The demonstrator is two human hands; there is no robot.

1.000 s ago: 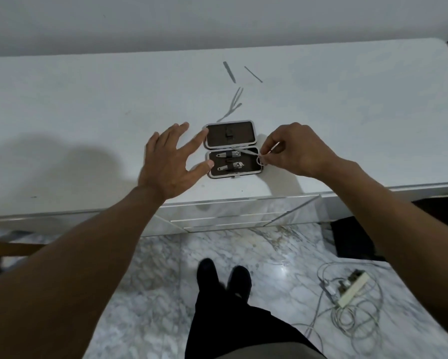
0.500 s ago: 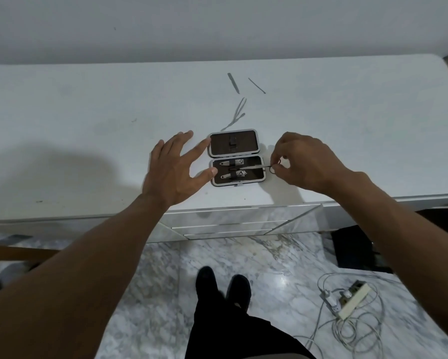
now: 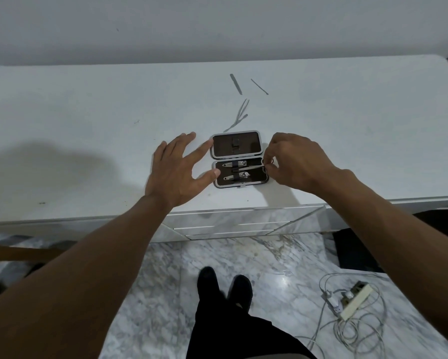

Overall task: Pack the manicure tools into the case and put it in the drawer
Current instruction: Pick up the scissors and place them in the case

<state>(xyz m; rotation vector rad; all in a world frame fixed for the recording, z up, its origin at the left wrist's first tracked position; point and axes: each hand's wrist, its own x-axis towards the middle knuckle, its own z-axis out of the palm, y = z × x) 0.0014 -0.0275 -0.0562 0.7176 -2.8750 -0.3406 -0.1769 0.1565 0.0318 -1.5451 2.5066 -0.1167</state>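
Note:
A small manicure case (image 3: 254, 182) lies open on the white dresser top (image 3: 88, 141), its dark lining facing up. Two nail clippers (image 3: 239, 175) sit strapped in the near half. My right hand (image 3: 295, 161) pinches the ring handles of small scissors (image 3: 251, 167), whose blades lie across the near half of the case. My left hand (image 3: 178, 172) rests flat with fingers spread, index finger and thumb touching the case's left edge. Beyond the case lie tweezers (image 3: 239, 115), a nail file (image 3: 235, 84) and a thin metal pick (image 3: 259, 86).
Mirrored drawer fronts (image 3: 230, 226) run below the dresser's front edge. On the marble floor stand my feet (image 3: 224, 283), and a power strip with tangled cables (image 3: 352, 301) lies at the right. A wall rises behind the dresser.
My right hand has brought the scissors from the case's right edge down across the near half. The left hand kept steadying the case. The camera view shifted, so everything sits lower in frame.

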